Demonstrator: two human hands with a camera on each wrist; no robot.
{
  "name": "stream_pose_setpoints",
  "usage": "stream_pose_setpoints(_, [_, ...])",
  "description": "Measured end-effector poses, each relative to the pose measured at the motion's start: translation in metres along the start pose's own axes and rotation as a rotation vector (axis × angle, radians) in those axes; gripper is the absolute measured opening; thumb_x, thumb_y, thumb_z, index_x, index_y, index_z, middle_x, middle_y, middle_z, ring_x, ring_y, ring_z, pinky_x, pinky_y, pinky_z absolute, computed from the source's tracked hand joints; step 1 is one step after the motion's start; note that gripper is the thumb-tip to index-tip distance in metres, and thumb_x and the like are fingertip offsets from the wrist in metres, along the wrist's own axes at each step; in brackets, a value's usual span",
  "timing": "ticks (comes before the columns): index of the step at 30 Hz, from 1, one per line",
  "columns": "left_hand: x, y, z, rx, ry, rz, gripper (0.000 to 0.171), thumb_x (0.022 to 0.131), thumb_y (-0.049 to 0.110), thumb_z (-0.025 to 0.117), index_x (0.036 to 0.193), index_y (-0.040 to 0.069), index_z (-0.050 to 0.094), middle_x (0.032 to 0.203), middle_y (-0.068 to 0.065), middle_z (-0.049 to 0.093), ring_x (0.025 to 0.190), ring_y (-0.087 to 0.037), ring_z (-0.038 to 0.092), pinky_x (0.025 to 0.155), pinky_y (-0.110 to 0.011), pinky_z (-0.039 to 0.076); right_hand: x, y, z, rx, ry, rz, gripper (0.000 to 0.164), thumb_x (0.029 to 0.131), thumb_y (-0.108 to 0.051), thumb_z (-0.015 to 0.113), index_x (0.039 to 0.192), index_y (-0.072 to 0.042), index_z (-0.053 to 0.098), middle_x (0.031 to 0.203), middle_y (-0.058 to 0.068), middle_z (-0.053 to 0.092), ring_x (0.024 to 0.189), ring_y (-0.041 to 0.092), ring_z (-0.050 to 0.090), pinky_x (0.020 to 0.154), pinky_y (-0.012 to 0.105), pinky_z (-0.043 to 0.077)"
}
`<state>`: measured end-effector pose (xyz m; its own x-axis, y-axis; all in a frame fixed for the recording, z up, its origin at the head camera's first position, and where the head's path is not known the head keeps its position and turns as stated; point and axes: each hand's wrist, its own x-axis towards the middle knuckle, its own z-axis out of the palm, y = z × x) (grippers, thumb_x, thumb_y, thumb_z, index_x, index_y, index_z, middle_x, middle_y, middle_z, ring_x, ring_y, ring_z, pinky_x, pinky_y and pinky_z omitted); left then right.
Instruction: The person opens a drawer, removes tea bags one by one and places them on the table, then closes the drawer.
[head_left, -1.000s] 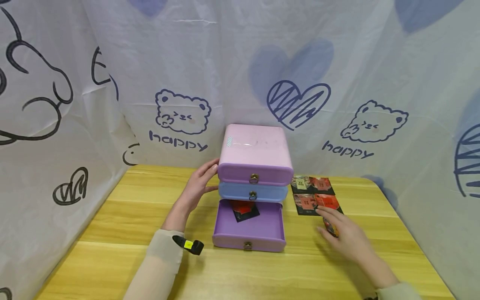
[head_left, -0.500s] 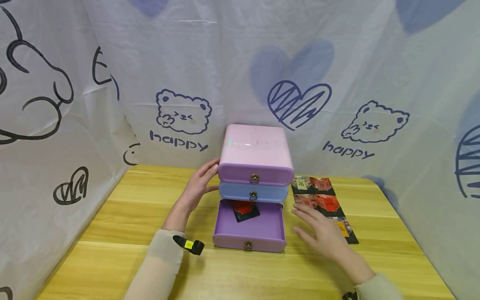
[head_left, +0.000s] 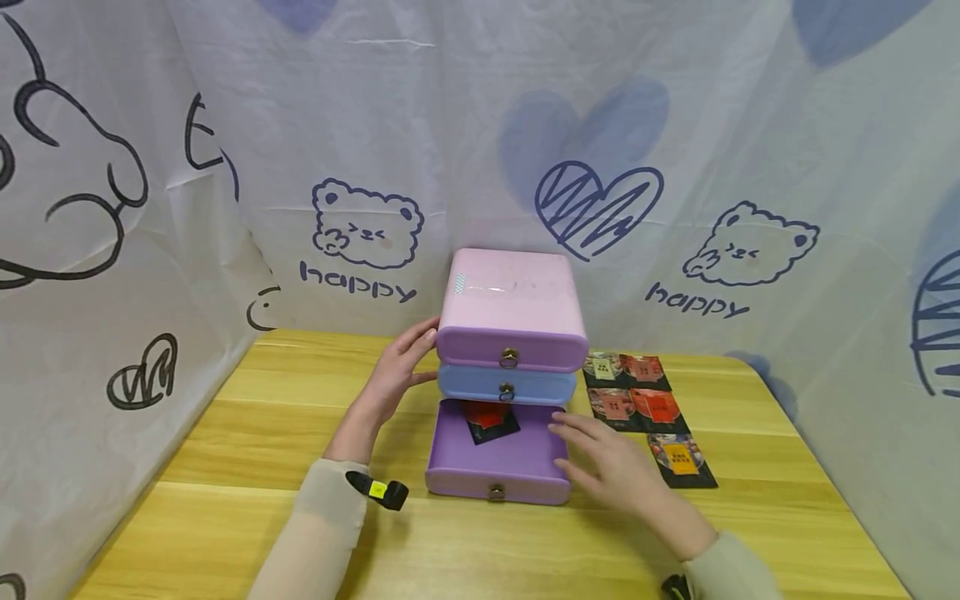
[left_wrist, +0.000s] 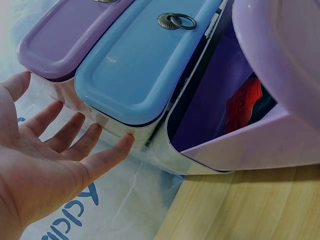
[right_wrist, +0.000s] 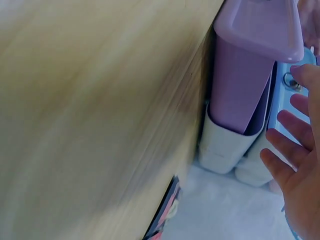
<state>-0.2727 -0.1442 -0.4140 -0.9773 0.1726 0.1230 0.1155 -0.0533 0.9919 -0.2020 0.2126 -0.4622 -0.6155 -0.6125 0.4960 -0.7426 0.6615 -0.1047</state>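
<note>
A small drawer cabinet (head_left: 513, 292) with a pink top stands at the back of the table. Its lowest purple drawer (head_left: 525, 492) is pulled out, and a black packet with a red label (head_left: 491, 427) lies tilted at the back inside. My left hand (head_left: 386, 379) rests its spread fingertips on the cabinet's left side, as the left wrist view also shows. Over the drawer's right edge hovers my right hand (head_left: 615, 467), fingers extended and holding nothing. In the right wrist view, the fingers (right_wrist: 287, 142) lie in front of the blue drawer (right_wrist: 282, 117).
Right of the cabinet, several flat packets (head_left: 615, 406) lie in rows on the wooden table (head_left: 750, 500). One with a yellow label (head_left: 680, 458) lies nearest. The upper purple drawer (head_left: 472, 350) and blue drawer are pushed in. A printed cloth (head_left: 480, 125) hangs behind.
My right hand has moved left from the yellow-labelled packet to the pulled-out drawer's right edge. That packet now lies uncovered on the table. My left hand has stayed in place.
</note>
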Motion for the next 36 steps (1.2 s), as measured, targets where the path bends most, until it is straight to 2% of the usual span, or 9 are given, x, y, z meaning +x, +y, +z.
stream_pose_setpoints(8, [0.000, -0.001, -0.001, 0.008, 0.004, -0.001, 0.055, 0.111, 0.037, 0.049, 0.160, 0.013, 0.042, 0.162, -0.013, 0.041, 0.147, -0.032, 0.039, 0.107, -0.059, 0.050, 0.013, -0.007, -0.001, 0.016, -0.125, 0.009, 0.050, 0.091, -0.031, 0.081, 0.135, -0.010, 0.069, 0.143, 0.011, 0.063, 0.129, 0.032, 0.062, 0.104, 0.050, 0.054])
stream_pose_setpoints(15, [0.002, -0.002, -0.001, 0.015, 0.006, 0.001, 0.056, 0.110, 0.038, 0.050, 0.160, 0.013, 0.042, 0.163, -0.012, 0.040, 0.148, -0.032, 0.039, 0.107, -0.058, 0.051, 0.027, -0.006, -0.001, 0.019, -0.204, -0.056, 0.047, 0.094, -0.033, 0.077, 0.134, -0.009, 0.070, 0.142, 0.007, 0.064, 0.128, 0.030, 0.062, 0.104, 0.048, 0.054])
stream_pose_setpoints(19, [0.001, -0.001, -0.001, 0.013, 0.007, 0.000, 0.056, 0.110, 0.038, 0.051, 0.160, 0.013, 0.042, 0.163, -0.011, 0.040, 0.148, -0.032, 0.038, 0.107, -0.059, 0.051, 0.035, -0.004, 0.002, 0.026, -0.258, -0.083, 0.048, 0.096, -0.033, 0.076, 0.137, -0.009, 0.068, 0.144, 0.007, 0.063, 0.129, 0.029, 0.062, 0.103, 0.047, 0.055])
stream_pose_setpoints(27, [0.000, 0.002, 0.000, 0.017, 0.000, 0.000, 0.057, 0.110, 0.039, 0.050, 0.160, 0.013, 0.042, 0.163, -0.012, 0.040, 0.148, -0.032, 0.038, 0.107, -0.060, 0.049, 0.053, -0.006, 0.007, 0.020, -0.400, -0.075, 0.053, 0.098, -0.035, 0.072, 0.144, -0.011, 0.062, 0.148, 0.008, 0.060, 0.135, 0.029, 0.057, 0.108, 0.048, 0.051])
stream_pose_setpoints(36, [-0.001, 0.002, -0.001, 0.022, 0.006, -0.007, 0.056, 0.110, 0.038, 0.050, 0.160, 0.013, 0.042, 0.163, -0.012, 0.039, 0.148, -0.032, 0.038, 0.107, -0.059, 0.050, 0.069, -0.010, 0.016, -0.026, -0.486, -0.125, 0.060, 0.098, -0.039, 0.072, 0.149, -0.010, 0.058, 0.150, 0.012, 0.058, 0.134, 0.031, 0.058, 0.109, 0.048, 0.050])
